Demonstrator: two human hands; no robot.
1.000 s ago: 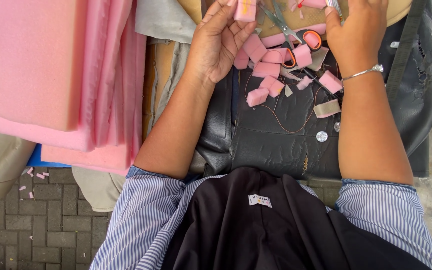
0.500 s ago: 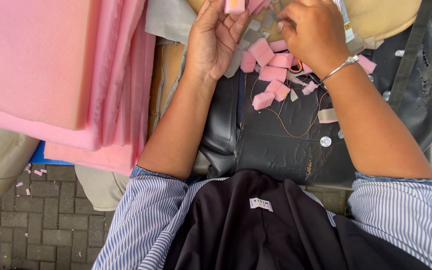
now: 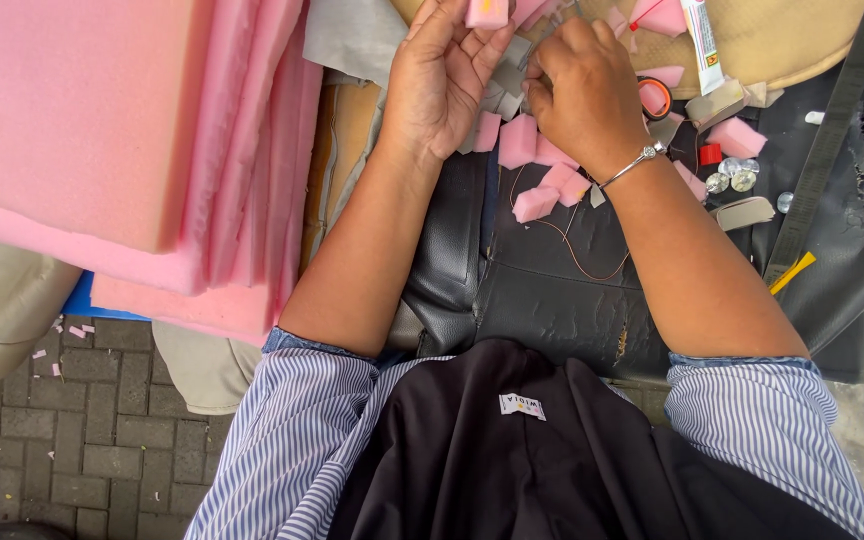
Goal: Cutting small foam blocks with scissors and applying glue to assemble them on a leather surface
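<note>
My left hand (image 3: pixel 442 80) is raised at the top of the view, its fingertips pinching a small pink foam block (image 3: pixel 487 12). My right hand (image 3: pixel 582 90), with a silver bracelet (image 3: pixel 632 165) on the wrist, is curled close beside it over grey fabric scraps (image 3: pixel 505 80); what its fingers grip is hidden. Several small pink foam pieces (image 3: pixel 537 200) lie on the black leather surface (image 3: pixel 542 290) under both hands, with a thin brown thread (image 3: pixel 572 250) looping among them.
A thick stack of pink foam sheets (image 3: pixel 122 140) fills the left side. Right of my hands lie a glue tube (image 3: pixel 704 45), an orange-rimmed ring (image 3: pixel 654 97), clear round studs (image 3: pixel 732 175), a black strap (image 3: pixel 822 150) and a yellow tool tip (image 3: pixel 792 272). Brick paving (image 3: pixel 62 440) lies below.
My right hand has swung left from the pile of foam pieces to meet my left hand. My left hand stays raised with the pink block.
</note>
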